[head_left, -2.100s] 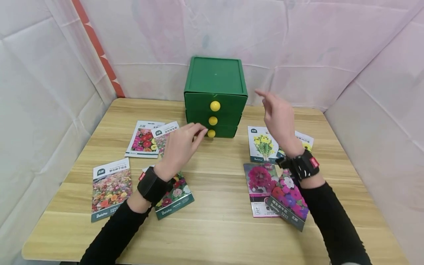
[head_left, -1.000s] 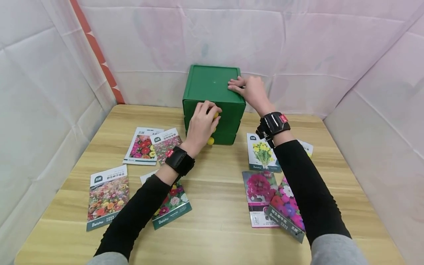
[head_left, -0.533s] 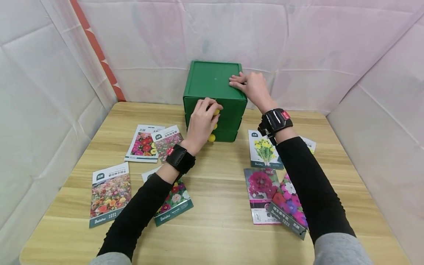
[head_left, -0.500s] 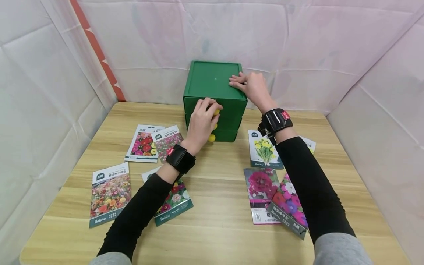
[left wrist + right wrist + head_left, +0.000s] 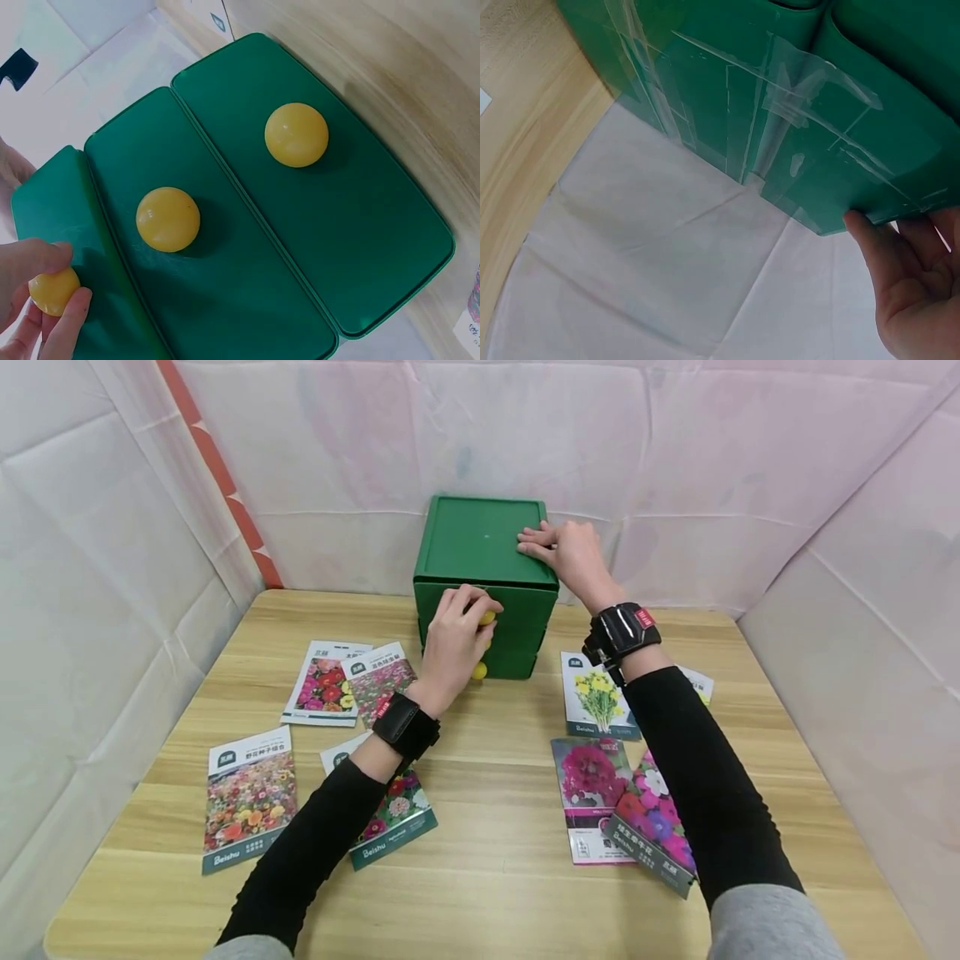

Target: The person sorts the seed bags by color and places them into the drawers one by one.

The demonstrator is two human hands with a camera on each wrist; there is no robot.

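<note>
A green three-drawer box stands at the back of the wooden table, each drawer front bearing a round yellow knob. My left hand pinches the top knob between thumb and fingers; the left wrist view shows the top knob held in the fingertips, with the middle knob and bottom knob free. My right hand rests flat on the box's top right edge; in the right wrist view the thumb of that hand lies against the box's green side wall. The drawers look closed.
Flower seed packets lie on both sides of the box: several on the left and several on the right. White padded walls enclose the table on three sides.
My left hand rose from the bottom knob to the top knob and took hold of it. My right hand came down onto the box's top. Almost nothing has moved in the last half second.
</note>
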